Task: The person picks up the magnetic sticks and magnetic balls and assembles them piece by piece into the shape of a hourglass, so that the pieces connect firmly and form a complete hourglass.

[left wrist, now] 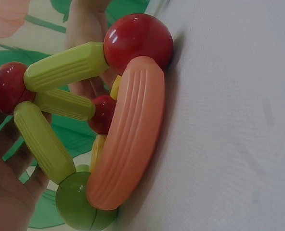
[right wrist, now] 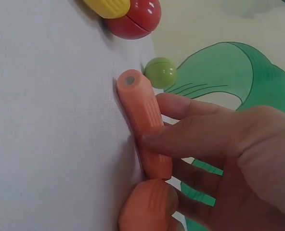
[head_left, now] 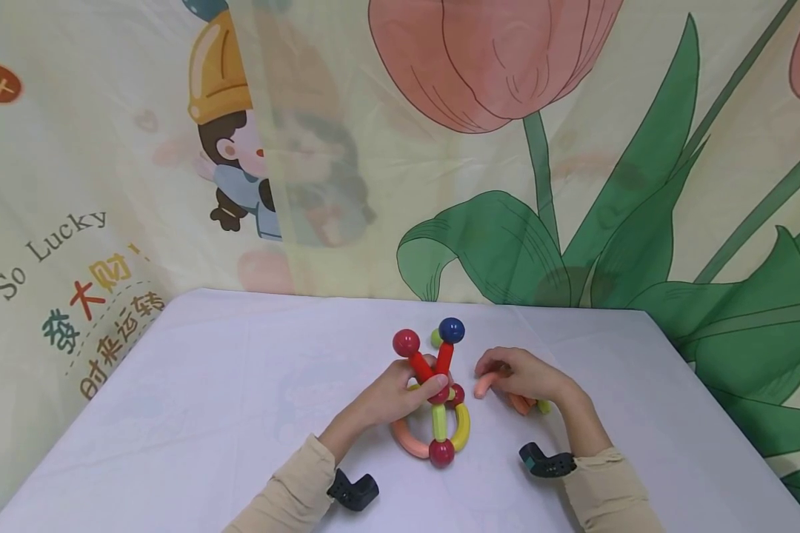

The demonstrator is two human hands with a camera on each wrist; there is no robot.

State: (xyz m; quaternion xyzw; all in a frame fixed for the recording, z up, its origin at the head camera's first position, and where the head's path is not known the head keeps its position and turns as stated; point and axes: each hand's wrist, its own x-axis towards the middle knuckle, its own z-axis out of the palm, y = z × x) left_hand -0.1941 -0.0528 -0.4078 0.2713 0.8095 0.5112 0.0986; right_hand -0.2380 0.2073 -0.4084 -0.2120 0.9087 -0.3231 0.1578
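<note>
A frame of rods and balls stands on the table. Its base ring joins an orange curved rod [left wrist: 133,134], yellow curved rods [head_left: 463,426], red balls [head_left: 442,453] and a green ball [left wrist: 82,199]. Light green rods [left wrist: 65,67] slope up to a red ball [left wrist: 10,87] at the top. My left hand [head_left: 400,389] grips the frame there, thumb across the joint. Two red rods rise from it, one tipped by a red ball [head_left: 406,342], one by a blue ball [head_left: 451,330]. To the right, my right hand [head_left: 525,372] pinches another orange curved rod [right wrist: 145,113] between thumb and fingers.
Under and beside my right hand lie more pieces, among them an orange piece [right wrist: 145,207] and a green piece [head_left: 544,406]. Behind the frame sits a light green ball [right wrist: 161,73]. A printed curtain [head_left: 347,274] hangs along the back of the white table [head_left: 193,414].
</note>
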